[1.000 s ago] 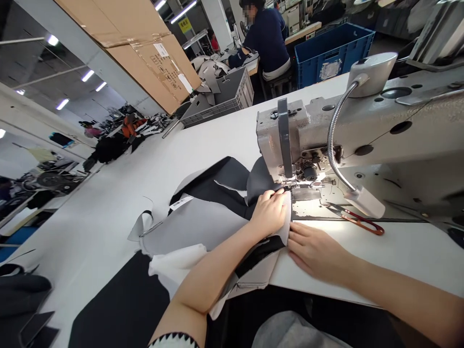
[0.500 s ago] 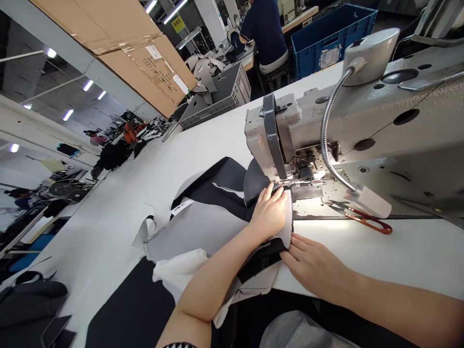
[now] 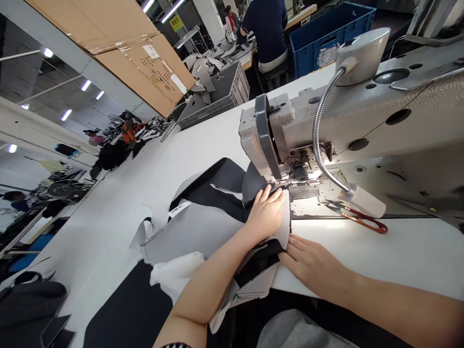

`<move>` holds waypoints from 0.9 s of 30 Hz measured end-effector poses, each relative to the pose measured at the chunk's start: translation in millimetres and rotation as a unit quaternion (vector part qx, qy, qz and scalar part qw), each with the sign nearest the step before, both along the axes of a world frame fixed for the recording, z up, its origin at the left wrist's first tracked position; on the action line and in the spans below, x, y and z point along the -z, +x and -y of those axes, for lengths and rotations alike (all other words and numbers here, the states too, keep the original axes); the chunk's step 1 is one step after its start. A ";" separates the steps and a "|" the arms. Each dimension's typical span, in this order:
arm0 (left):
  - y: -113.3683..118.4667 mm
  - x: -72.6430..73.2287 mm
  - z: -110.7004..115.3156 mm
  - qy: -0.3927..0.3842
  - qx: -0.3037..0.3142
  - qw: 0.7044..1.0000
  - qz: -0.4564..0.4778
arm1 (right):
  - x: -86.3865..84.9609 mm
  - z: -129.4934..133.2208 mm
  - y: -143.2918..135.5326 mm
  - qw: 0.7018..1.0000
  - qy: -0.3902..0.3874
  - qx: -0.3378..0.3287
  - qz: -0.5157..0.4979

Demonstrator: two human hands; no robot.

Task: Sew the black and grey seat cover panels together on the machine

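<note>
A grey and black fabric piece (image 3: 203, 224) lies partly folded under the head of a sewing machine (image 3: 261, 140). My left hand (image 3: 266, 215) rests flat on it, fingers spread and pointing at the lit needle area. The machine parts and fabric hide the needle tip. Lower right, my right hand (image 3: 313, 263) lies with its fingers stretched out against the fabric's right edge, thumb apart at the lower corner. A small white label (image 3: 179, 209) shows on the fabric's left part.
Thread snips with red-orange handles (image 3: 362, 220) lie right of the needle, beneath a flexible-neck lamp (image 3: 364, 200). Dark fabric (image 3: 128, 304) spreads at lower left. Behind stand a grey crate (image 3: 217, 106), a cardboard box (image 3: 145, 72), a blue bin (image 3: 329, 38) and a seated person (image 3: 266, 34).
The whole view has shifted slightly, so the machine appears a little further left. Both hands keep nearly the same place on the fabric. The person behind has moved an arm.
</note>
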State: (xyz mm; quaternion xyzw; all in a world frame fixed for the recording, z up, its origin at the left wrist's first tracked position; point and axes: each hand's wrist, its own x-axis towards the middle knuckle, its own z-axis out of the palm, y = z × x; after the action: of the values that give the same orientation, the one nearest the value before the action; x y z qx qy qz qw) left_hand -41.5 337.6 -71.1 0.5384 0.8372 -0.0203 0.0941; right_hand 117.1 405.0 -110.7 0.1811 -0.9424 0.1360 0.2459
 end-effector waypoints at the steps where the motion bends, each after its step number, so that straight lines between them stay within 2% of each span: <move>1: -0.5 0.4 -0.4 0.004 -0.001 1.000 0.000 | 0.3 -0.3 -0.3 1.000 0.004 0.004 -0.004; 8: 1.3 3.8 -5.7 0.026 -0.008 1.000 0.008 | -1.7 -2.5 -1.7 0.999 0.015 0.024 -0.027; 15: -0.5 8.1 -9.2 0.035 -0.011 0.999 0.000 | -5.2 -8.8 -2.8 1.000 0.010 0.012 0.003; 18: -0.8 10.7 -10.9 0.046 -0.006 0.999 -0.009 | -3.8 -11.0 -3.7 1.000 0.006 0.007 0.011; 23: 1.7 9.3 -9.5 0.110 -0.003 0.994 -0.025 | -1.0 -7.5 -3.0 1.000 0.009 0.016 0.017; 27: 0.8 8.5 -7.7 0.122 0.009 0.992 -0.034 | 7.6 -4.6 -5.6 0.999 0.001 0.033 -0.009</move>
State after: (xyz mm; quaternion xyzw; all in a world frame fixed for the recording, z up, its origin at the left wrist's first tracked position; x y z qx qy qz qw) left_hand -40.7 345.3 -79.6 0.5527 0.8310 0.0626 -0.0010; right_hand 111.5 409.6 -118.3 0.1512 -0.9459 0.1250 0.2583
